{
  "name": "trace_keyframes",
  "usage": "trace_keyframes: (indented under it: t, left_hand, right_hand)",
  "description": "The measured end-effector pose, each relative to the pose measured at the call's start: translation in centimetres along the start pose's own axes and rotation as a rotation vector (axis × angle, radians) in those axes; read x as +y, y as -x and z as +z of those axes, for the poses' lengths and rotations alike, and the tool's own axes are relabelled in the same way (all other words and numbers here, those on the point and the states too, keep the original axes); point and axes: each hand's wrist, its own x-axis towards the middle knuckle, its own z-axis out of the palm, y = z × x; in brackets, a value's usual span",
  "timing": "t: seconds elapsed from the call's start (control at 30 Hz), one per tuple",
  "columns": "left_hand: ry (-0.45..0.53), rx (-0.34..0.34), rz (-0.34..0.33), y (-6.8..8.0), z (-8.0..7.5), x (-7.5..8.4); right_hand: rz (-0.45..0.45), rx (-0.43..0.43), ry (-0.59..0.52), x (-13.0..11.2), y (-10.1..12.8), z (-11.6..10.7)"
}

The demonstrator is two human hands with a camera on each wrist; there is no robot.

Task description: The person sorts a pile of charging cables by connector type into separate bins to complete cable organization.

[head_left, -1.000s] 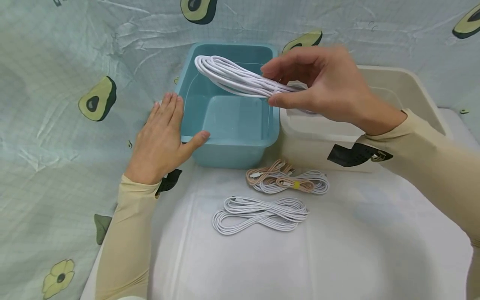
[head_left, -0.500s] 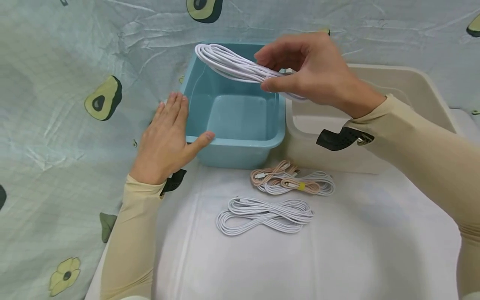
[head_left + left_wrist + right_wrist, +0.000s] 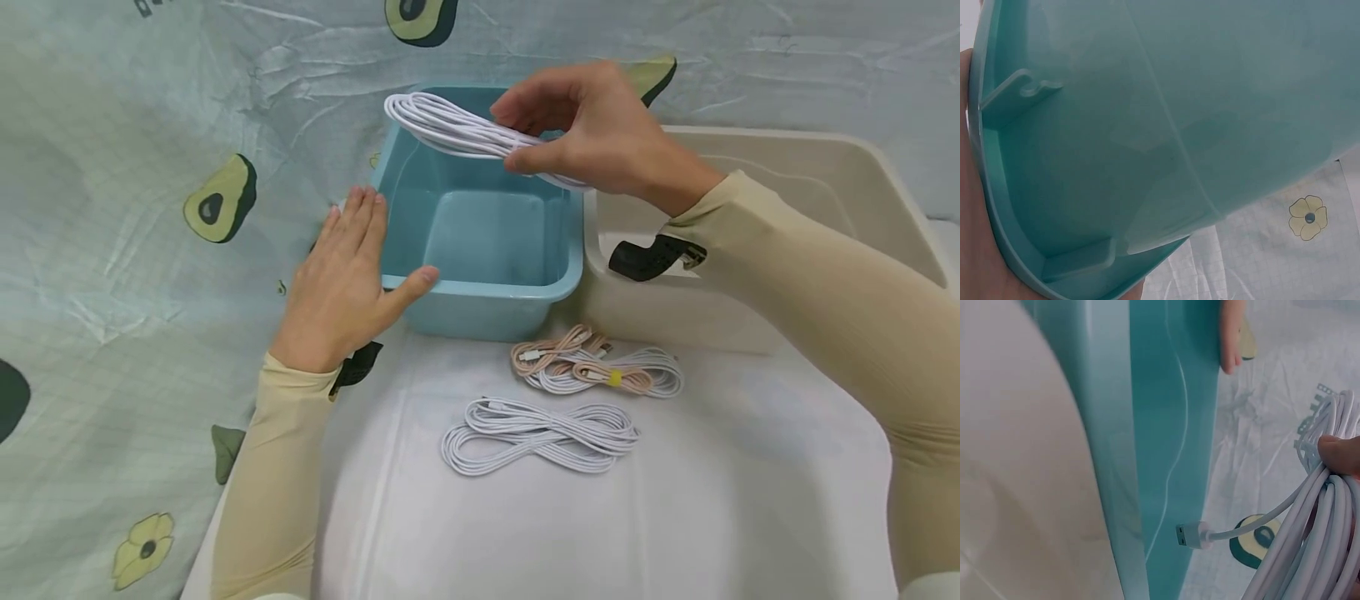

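Observation:
My right hand (image 3: 592, 133) pinches a coiled white cable (image 3: 450, 127) and holds it in the air above the back of the teal tub (image 3: 480, 287). The right wrist view shows that white cable (image 3: 1322, 531) under my thumb, with a loose USB plug (image 3: 1190, 536) hanging beside the teal tub (image 3: 1172, 425). My left hand (image 3: 345, 279) lies flat against the tub's left side, thumb on its front rim. The left wrist view is filled by the teal tub's outer wall (image 3: 1179, 137).
A cream tub (image 3: 817, 175) stands right of the teal one. On the white cloth (image 3: 675, 500) in front lie a white cable bundle (image 3: 540, 437) and a pink and white bundle with a yellow tie (image 3: 596, 371). An avocado-print sheet (image 3: 150, 167) covers the left and back.
My right hand has carried the white cable a little to the left and further over the teal tub. The left hand has stayed on the tub's side.

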Motion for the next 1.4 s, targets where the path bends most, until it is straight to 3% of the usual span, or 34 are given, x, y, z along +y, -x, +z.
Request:
trace_keyframes:
  t: [0.57, 0.8, 1.4]
  left_hand:
    - [-0.011, 0.023, 0.0, 0.0, 0.3, 0.2]
    - [-0.005, 0.03, 0.012, 0.2, 0.2, 0.2]
    - [0.01, 0.035, 0.02, 0.6, -0.2, 1.0]
  right_hand:
    - [0.02, -0.033, 0.074, 1.6, -3.1, 1.1]
    - [0.068, -0.031, 0.052, 1.3, -4.4, 1.6]
    - [0.06, -0.087, -0.035, 2.5, -5.5, 3.0]
